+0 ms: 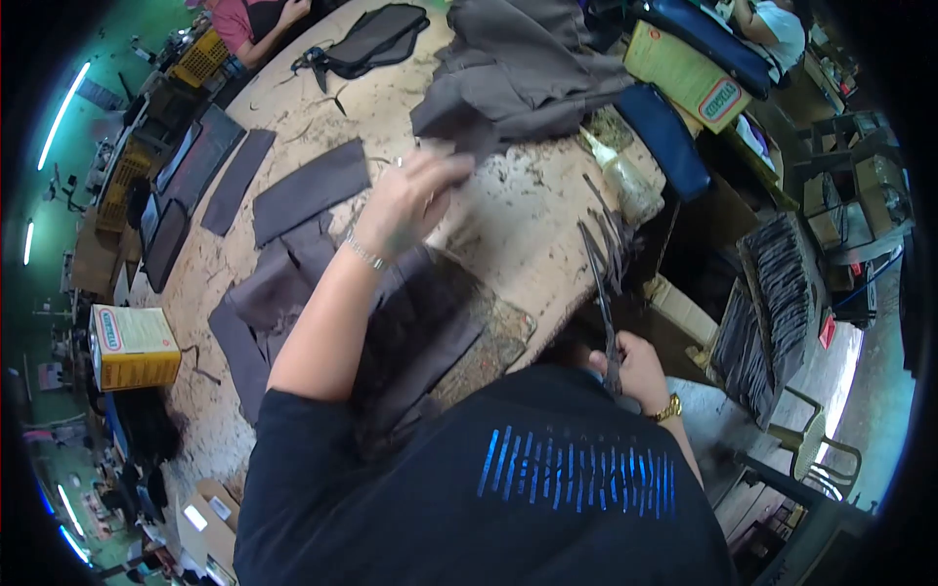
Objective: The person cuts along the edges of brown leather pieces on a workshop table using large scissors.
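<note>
My left hand point(415, 195), with a bracelet at the wrist, is raised over the middle of the table. Its fingers are stretched out and smeared by motion, close to the lower edge of a large crumpled piece of dark brown material point(528, 73). Below that forearm lie more overlapping dark brown pieces point(391, 327). My right hand point(640, 373), wearing a gold watch, is low by the table edge, closed around a pair of dark scissors point(604, 308) whose long blades point up and away from me. Thin dark strips point(611, 239) lie beside the blades.
Flat cut pieces point(311, 190) lie on the scrap-strewn table point(547, 254). A glue bottle point(625, 181) stands at the right edge. A yellow tin point(137, 347) is at left; another yellow container point(689, 78) is at upper right. People sit across the table and at upper right.
</note>
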Motion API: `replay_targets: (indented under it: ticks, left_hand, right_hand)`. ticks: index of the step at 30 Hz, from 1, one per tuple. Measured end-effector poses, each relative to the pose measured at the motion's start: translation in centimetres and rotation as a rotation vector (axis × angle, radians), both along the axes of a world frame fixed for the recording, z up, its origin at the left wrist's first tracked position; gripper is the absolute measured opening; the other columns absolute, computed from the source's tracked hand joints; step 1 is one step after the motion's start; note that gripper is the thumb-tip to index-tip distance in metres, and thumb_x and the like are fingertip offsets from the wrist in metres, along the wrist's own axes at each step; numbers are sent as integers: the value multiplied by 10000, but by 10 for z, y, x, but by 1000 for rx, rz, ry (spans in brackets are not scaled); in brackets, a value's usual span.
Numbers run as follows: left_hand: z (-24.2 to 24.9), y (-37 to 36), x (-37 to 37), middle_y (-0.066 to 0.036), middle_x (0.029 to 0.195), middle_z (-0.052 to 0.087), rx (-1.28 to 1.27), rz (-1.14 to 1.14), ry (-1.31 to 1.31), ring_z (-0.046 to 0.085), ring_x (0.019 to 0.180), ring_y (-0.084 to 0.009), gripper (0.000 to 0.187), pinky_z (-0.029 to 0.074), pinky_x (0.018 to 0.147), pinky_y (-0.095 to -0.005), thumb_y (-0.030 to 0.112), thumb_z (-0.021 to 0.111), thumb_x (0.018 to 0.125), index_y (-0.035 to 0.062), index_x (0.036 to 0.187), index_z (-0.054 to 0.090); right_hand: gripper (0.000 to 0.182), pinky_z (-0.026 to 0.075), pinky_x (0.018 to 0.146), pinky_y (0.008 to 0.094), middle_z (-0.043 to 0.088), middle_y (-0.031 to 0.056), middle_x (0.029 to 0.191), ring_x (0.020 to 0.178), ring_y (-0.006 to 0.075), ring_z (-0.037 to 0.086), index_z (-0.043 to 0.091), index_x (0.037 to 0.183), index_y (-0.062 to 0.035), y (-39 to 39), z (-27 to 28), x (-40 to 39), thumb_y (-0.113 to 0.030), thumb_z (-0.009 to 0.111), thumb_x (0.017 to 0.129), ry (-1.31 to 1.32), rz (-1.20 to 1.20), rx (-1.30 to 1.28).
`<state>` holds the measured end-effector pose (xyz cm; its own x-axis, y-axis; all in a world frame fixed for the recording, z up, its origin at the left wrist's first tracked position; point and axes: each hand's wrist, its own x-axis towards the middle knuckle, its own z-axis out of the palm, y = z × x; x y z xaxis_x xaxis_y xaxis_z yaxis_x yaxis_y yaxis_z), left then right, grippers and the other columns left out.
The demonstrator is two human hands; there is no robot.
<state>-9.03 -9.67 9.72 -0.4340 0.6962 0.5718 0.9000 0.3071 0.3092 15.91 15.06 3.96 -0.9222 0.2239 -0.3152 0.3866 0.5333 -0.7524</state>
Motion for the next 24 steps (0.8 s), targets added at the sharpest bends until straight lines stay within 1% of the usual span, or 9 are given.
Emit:
replay_targets:
  ticks: [3,5,8,11,14,18,20,23,24]
  left_hand:
    - [-3,-38,50,-83,848,559,-358,-122,-197,532,803,-275,226,438,700,-345,-11,552,689,85,886,608]
    - [-5,-56,68,-93,915,566,-799,-116,-244,531,896,-263,202,430,760,-350,85,605,695,90,897,609]
    - [12,-56,89,-105,984,561,-789,10,-474,511,993,-276,256,411,831,-371,196,656,683,76,904,612]
    - [-2,-7,102,-149,1132,510,-393,-76,-215,429,1131,-324,490,361,928,-411,356,686,669,56,1039,567]
    - [-41,43,115,-53,1334,340,-615,-44,-273,234,1274,-284,594,273,955,-567,426,620,721,176,1228,438]
    - [-66,66,91,-42,1368,288,-626,190,-286,207,1282,-290,602,245,943,-605,494,530,764,204,1272,389]
    - [-66,69,84,-47,1345,331,-605,204,-264,251,1263,-301,603,263,959,-555,503,556,741,193,1243,433]
    - [-80,69,75,-60,1182,512,-388,133,-128,436,1130,-315,421,372,923,-393,401,623,721,141,1052,602]
    - [-83,68,74,-60,1182,512,-391,126,-126,436,1130,-315,421,372,923,-393,401,623,721,141,1052,602]
  right_hand:
    - [451,384,464,280,481,63,510,472,124,433,502,608,-13,9,-12,6,-407,714,665,-4,-9,-48]
    - [478,370,462,276,459,50,502,477,114,409,487,594,-18,10,-12,12,-439,699,673,-2,-3,-37]
    - [469,362,486,256,421,-2,533,519,88,381,483,627,-23,10,-8,28,-447,667,710,-40,-16,-197]
    - [461,359,500,248,425,-17,563,545,76,376,489,651,-25,10,-15,40,-449,657,720,-47,-19,-349]
    - [456,360,507,246,437,-20,578,555,72,376,497,661,-28,7,-11,46,-452,652,724,-50,1,-313]
    - [482,369,513,246,447,-23,580,560,73,399,501,663,-27,9,-2,57,-484,642,723,-39,-8,-355]
    - [508,375,513,233,462,-28,587,568,64,425,504,671,-35,11,-2,63,-525,632,711,-90,-4,-530]
    - [526,377,502,218,470,-35,588,556,54,440,512,689,-42,11,-8,66,-556,622,700,-81,37,-510]
    - [526,377,502,218,470,-35,588,556,54,440,512,689,-42,10,-8,66,-556,622,700,-78,30,-513]
